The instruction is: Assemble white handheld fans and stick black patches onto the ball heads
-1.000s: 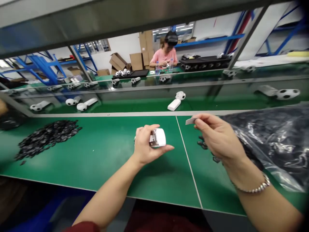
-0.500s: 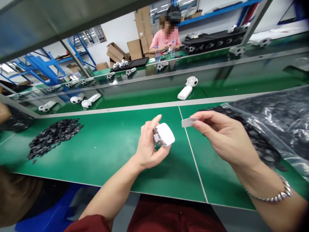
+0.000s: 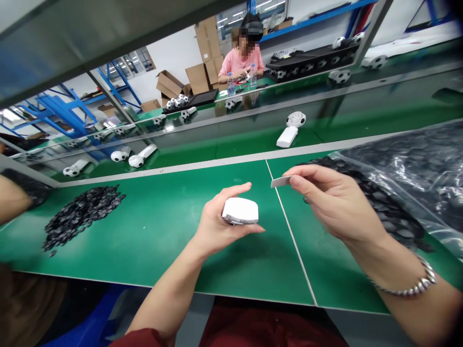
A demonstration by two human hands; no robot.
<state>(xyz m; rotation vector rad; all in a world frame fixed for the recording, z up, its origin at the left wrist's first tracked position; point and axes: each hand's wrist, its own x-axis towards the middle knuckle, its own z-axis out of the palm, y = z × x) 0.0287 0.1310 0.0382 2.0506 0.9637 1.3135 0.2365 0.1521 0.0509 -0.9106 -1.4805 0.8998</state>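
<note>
My left hand (image 3: 219,226) is closed around a small white plastic housing (image 3: 240,211), held flat above the green bench top (image 3: 155,226). My right hand (image 3: 333,202) pinches a thin white strip (image 3: 281,181) between thumb and forefinger, a short way to the right of the housing and slightly higher. The two parts do not touch. A bracelet sits on my right wrist.
A heap of small black parts (image 3: 81,214) lies at the left; more spill from a clear plastic bag (image 3: 408,168) at the right. White football-headed fans (image 3: 291,127) lie on the conveyor behind. A person in pink (image 3: 240,60) sits far back. Another person's arm (image 3: 10,197) enters at the left edge.
My left hand has turned the white housing from tilted on end to lying flat. The right hand with the strip has stayed almost in place. The view has shifted a little.
</note>
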